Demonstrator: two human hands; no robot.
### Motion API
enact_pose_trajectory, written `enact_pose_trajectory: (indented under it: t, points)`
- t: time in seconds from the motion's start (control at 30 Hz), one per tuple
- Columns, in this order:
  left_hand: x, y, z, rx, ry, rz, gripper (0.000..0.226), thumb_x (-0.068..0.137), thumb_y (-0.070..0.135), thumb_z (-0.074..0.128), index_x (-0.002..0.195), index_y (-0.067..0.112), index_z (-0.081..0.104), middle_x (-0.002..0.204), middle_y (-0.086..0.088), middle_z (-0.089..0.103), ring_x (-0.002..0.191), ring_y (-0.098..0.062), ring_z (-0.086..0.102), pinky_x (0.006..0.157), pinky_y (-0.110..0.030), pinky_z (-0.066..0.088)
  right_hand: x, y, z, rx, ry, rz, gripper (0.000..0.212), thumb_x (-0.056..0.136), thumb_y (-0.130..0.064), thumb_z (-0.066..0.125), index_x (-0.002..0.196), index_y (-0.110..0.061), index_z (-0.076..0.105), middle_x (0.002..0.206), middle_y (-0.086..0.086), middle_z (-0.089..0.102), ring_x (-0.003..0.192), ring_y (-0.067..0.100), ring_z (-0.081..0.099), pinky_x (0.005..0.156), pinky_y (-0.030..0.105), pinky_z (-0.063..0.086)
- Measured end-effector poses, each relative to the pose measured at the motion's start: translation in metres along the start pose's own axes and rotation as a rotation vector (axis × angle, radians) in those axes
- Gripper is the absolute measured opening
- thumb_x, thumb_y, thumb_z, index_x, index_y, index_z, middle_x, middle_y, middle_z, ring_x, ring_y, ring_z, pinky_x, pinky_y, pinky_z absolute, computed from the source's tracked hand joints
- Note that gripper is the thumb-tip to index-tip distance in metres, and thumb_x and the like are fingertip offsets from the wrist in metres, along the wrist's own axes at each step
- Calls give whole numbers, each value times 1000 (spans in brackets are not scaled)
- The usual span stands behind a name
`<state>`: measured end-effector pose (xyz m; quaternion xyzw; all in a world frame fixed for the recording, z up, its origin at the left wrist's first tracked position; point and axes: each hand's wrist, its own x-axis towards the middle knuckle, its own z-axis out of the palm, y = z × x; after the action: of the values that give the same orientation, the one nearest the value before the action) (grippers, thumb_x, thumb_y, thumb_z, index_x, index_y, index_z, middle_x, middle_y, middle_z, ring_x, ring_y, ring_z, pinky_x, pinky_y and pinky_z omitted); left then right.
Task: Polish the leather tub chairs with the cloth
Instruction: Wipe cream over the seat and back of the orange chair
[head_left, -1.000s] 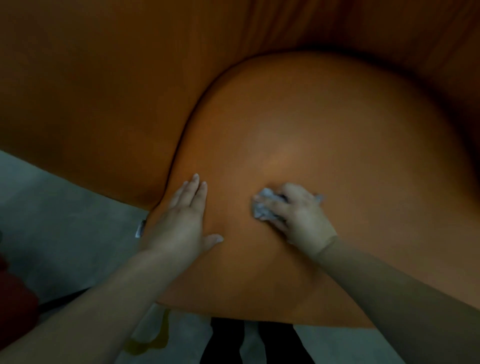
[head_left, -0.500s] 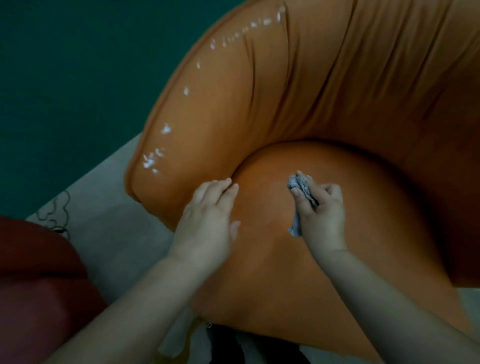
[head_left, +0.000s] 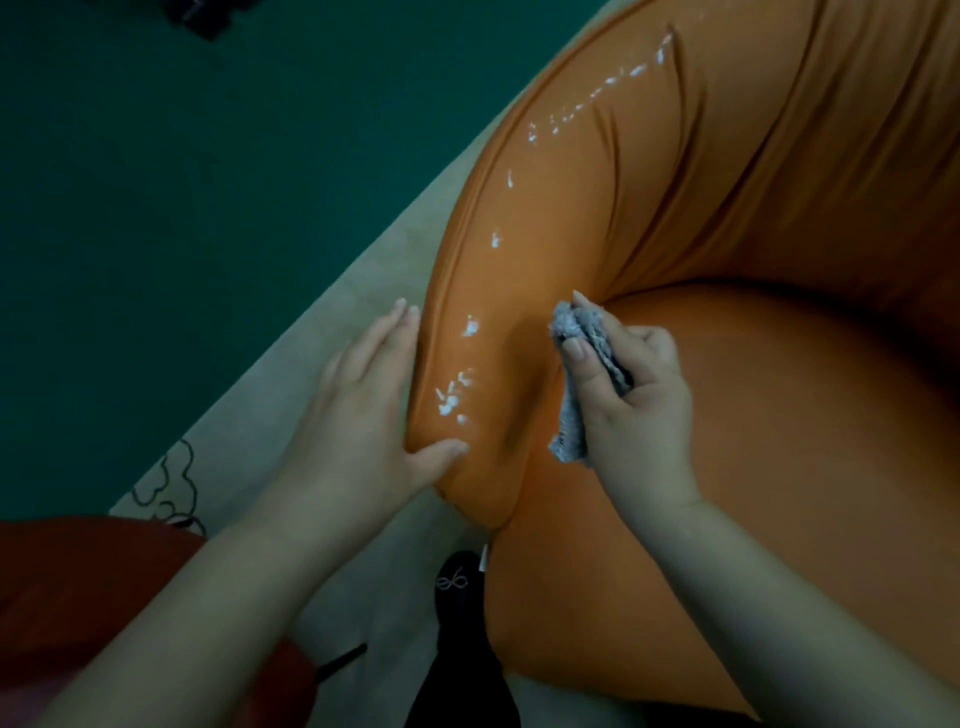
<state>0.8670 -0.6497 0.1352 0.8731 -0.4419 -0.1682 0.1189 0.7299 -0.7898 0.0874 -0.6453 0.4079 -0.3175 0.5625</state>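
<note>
An orange leather tub chair fills the right half of the head view. White dabs of polish run in a line along the top of its left arm. My left hand grips the front end of that arm, fingers on the outer side and thumb on top. My right hand holds a bunched grey cloth just inside the arm, over the seat's left edge. The cloth hangs down from my fingers next to the inner wall of the arm.
Pale floor runs diagonally left of the chair, with dark green carpet beyond it. A dark red chair sits at the lower left. My black-socked foot stands by the chair's front. A thin black cable lies on the floor.
My view has swung left from the seat to the chair's left arm. My left hand moved from the seat onto the arm's end. The right hand lifted the cloth toward the arm.
</note>
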Motion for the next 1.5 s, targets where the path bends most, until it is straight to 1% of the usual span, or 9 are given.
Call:
enact_pose_trajectory:
  t: [0.13,0.27,0.37,0.57,0.77,0.97,1.17,1.33,1.5]
  points:
    - [14,-27,-9,-118,-164,119,118,64,40,84,153,27,7,157,17,7,140,8,6,107,-2,2,-9,-18,42,22,54,-34,36,88,-28,61,125,-26,60,95,-2,42,87,-5,49,99,26,44]
    - [30,-39,-14,-255,-336,153,126,60,34,88,152,32,2,155,26,-1,138,8,18,113,-20,26,-23,-18,63,-50,103,-144,39,89,-30,62,127,-21,59,96,3,43,90,4,49,89,18,45]
    - [36,-46,-15,-344,-417,167,129,60,29,89,152,34,-1,154,31,-5,135,11,22,103,-11,36,-39,-10,79,-246,109,-236,41,88,-37,58,127,-25,57,96,3,43,91,19,49,84,29,46]
    - [41,-53,-9,-562,-490,134,131,61,19,89,146,47,-6,149,41,-7,132,9,30,82,-5,45,-36,7,96,-418,205,-375,38,88,-33,62,125,-25,58,93,6,44,86,21,45,80,31,42]
    - [45,-47,-10,-661,-532,76,135,60,14,89,144,51,-10,153,34,-3,131,-5,40,85,-20,54,6,5,90,-412,217,-389,39,86,-29,66,124,-23,62,92,7,43,87,26,48,83,30,39]
    - [54,-40,-14,-640,-523,44,134,61,25,89,135,63,-17,136,49,3,128,-4,38,77,-21,57,102,-5,70,-411,213,-339,36,88,-29,64,123,-21,63,93,5,39,91,30,50,87,35,43]
    - [66,-39,-16,-679,-561,45,136,61,21,88,140,56,-17,141,39,6,127,-6,42,74,-22,56,18,15,69,-299,32,-354,42,88,-32,59,129,-25,55,94,3,38,86,12,43,80,20,41]
    - [71,-42,-24,-721,-659,-47,133,63,13,86,122,71,-18,157,4,19,126,-20,50,73,-18,55,23,10,71,-355,-8,-374,40,87,-31,62,126,-25,59,94,5,40,89,21,47,81,40,46]
    - [72,-46,-24,-754,-634,-26,125,70,12,82,140,60,-10,149,19,28,123,-12,53,79,-22,56,70,1,74,-325,138,-264,39,86,-29,66,124,-26,62,95,3,38,93,22,48,89,39,45]
